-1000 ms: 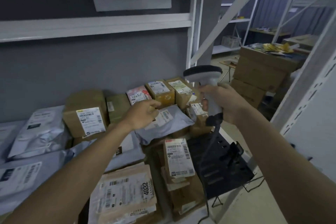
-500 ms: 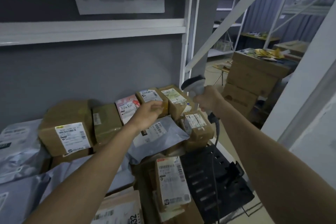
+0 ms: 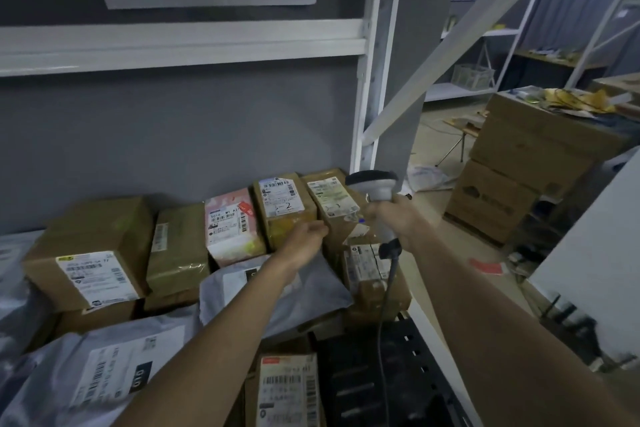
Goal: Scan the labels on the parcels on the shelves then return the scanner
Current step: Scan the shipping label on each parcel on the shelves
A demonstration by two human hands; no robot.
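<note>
My right hand point(image 3: 394, 218) grips the handle of a grey and white barcode scanner point(image 3: 375, 185), whose head sits beside the rightmost brown box point(image 3: 332, 198) in the back row. Its grey cable point(image 3: 384, 291) hangs down from the handle. My left hand point(image 3: 304, 239) reaches to the lower front of a brown box marked "5-2" point(image 3: 284, 204), fingers curled against it. A pink-labelled parcel point(image 3: 230, 222) stands just left of that box. A grey mailer bag point(image 3: 311, 291) lies under my left wrist.
More boxes point(image 3: 90, 253) and grey bags point(image 3: 97, 371) fill the shelf to the left and front. A black perforated stand point(image 3: 388, 374) lies at the shelf's right end. White shelf uprights point(image 3: 363, 114) rise behind the scanner. Stacked cartons point(image 3: 512, 166) stand on the floor to the right.
Both hands moved further toward the back row. The left hand left the grey mailer and reached the box marked "5-2". The scanner head dropped closer to the rightmost box.
</note>
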